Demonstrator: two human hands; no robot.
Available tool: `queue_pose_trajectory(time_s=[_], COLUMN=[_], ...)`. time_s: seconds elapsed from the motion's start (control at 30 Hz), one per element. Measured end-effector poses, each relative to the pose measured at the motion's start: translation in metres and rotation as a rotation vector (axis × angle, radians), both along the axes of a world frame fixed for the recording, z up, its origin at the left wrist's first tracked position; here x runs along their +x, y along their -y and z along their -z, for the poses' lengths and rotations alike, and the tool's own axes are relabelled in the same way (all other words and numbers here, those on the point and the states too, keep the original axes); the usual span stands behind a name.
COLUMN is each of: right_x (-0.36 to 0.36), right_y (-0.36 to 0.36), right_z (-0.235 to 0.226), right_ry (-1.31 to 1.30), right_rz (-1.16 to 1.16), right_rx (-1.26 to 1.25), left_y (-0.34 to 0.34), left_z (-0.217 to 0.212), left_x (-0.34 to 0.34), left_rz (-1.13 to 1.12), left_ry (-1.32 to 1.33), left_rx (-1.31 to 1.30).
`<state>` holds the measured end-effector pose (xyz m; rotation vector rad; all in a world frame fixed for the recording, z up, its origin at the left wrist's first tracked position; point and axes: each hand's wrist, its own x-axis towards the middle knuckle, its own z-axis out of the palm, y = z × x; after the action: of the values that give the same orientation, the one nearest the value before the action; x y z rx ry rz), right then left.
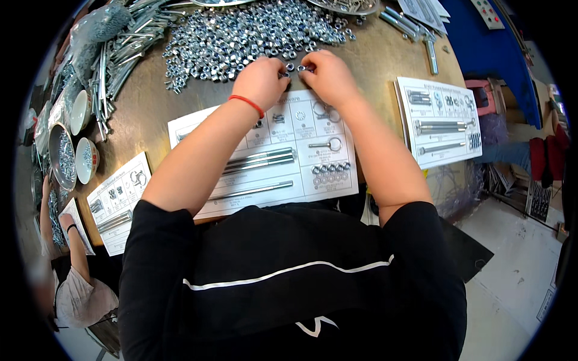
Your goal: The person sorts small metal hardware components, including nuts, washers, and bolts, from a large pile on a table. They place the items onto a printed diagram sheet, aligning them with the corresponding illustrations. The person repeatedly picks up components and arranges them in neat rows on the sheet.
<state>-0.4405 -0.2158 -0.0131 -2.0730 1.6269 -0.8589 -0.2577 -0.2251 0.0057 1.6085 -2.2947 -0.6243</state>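
Observation:
A broad heap of shiny metal nuts (241, 36) spreads over the far part of the table. At its near edge, my left hand (263, 79) is closed with curled fingers, a red cord round the wrist. Something small and metallic shows at its fingertips, too hidden to name. Just to the right, my right hand (328, 77) pinches a nut (301, 68) between thumb and fingers. A loose nut (290, 67) lies between the two hands. Under my forearms rests a white printed hardware sheet (271, 180) with pictures of bolts, nuts, washers and a ring pin.
Long bolts (126, 54) and a plastic bag (99, 24) lie at the far left, near small bowls (86, 159). More printed sheets flank mine, one at right (436, 120). Large bolts (431, 55) lie far right. Another person's arm (78, 253) is at left.

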Motion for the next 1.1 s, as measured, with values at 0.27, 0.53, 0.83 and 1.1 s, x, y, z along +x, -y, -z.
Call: queue_pose_trajectory(time_s=[0.27,0.53,0.83,1.1], right_x=[-0.058,-0.049,-0.055,-0.076], right_y=[-0.174,-0.228,-0.198,-0.125], right_z=[-0.045,-0.007,-0.003,-0.053], right_ry=[-0.016,0.028,0.04,-0.027], right_rz=[-0.12,-0.037,-0.159,0.056], right_rx=[0.22,0.164,0.191,0.212], left_y=[-0.14,-0.191,-0.182,-0.09], left_z=[-0.019,0.017,0.019,-0.013], left_x=[0.004,-0.021,-0.026,-0.001], left_rz=[0.378,0.423,0.3,-0.013], left_ry=[-0.301,-0.215,-0.225,-0.243], left_rx=[-0.162,-0.176,-0.105,-0.183])
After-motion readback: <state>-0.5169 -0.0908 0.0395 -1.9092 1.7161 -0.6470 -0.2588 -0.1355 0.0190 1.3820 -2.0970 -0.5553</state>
